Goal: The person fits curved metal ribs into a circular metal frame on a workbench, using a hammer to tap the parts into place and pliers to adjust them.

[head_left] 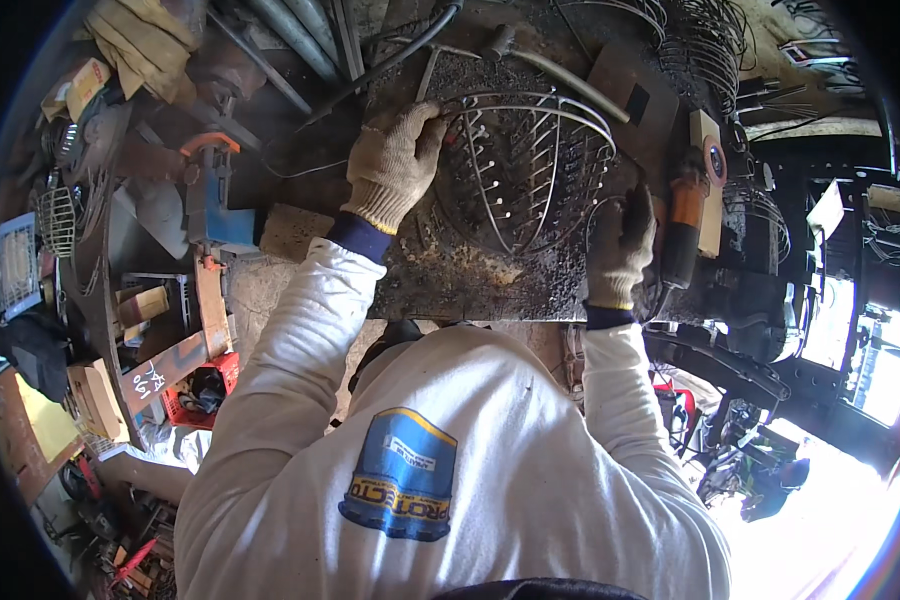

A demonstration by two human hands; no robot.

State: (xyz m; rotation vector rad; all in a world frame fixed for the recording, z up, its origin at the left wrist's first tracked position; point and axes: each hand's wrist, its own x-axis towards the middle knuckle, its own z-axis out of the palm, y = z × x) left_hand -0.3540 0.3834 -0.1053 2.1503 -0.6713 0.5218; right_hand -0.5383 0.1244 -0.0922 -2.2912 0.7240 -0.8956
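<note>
A rounded wire frame [553, 197] of thin, bent metal rods lies on the dark, scorched workbench [430, 285] in front of me. Rows of short metal pegs show within its outline. My left hand [398, 165], in a knitted work glove, is at the frame's upper left, with thumb and fingers closed on its rim. On the frame's right side is my right hand [622, 245], also gloved, with curled fingers. Shadow hides what it grips; a thin curved wire runs close beside it.
An orange-and-black angle grinder [684, 215] lies right of my right hand. A hammer [560, 72] rests beyond the frame. Coiled wires [705, 50] pile up at the far right. A blue-and-orange clamp-like tool [220, 205] and a brownish block [295, 232] are at the left.
</note>
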